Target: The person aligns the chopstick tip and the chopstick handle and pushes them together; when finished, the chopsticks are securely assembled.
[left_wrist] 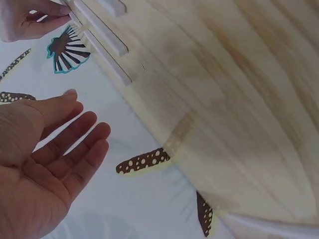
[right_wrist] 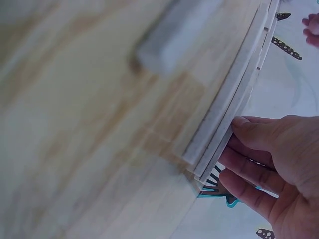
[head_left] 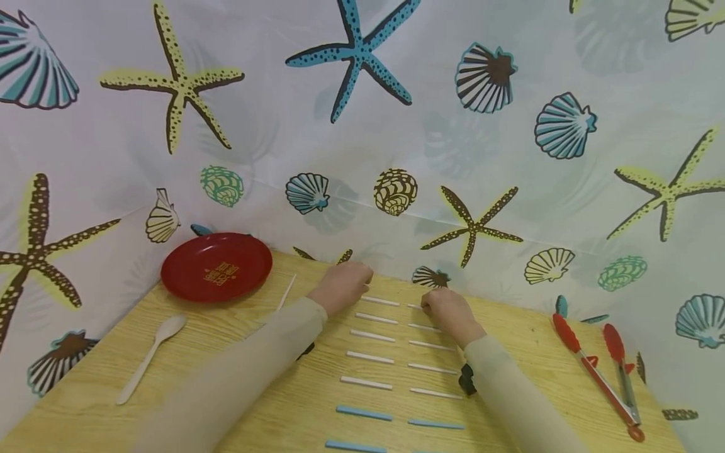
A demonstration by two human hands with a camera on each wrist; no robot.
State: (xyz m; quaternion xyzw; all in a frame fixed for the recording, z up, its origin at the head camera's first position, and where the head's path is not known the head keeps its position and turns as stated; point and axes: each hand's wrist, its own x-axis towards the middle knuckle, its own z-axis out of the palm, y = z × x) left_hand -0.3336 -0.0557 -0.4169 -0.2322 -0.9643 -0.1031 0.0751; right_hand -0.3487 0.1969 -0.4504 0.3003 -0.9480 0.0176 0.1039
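Two columns of slim sticks lie across the wooden table. White sticks [head_left: 372,336] fill the far rows, with blue sticks [head_left: 364,413] nearer. At the far end of the right column, my right hand [head_left: 451,313] pinches a white stick [right_wrist: 212,152] between thumb and fingers, close to the table's back edge. My left hand [head_left: 342,286] hovers beside the far end of the left column. The left wrist view shows its fingers relaxed and slightly bent, with nothing in them.
A red plate [head_left: 218,267] with gold characters sits at the back left, with a pale spoon [head_left: 150,358] in front of it. Another thin white stick [head_left: 287,291] lies beyond my left sleeve. Red-tipped tongs [head_left: 601,380] lie at the right. A shell-and-starfish patterned curtain [head_left: 362,151] hangs behind the table.
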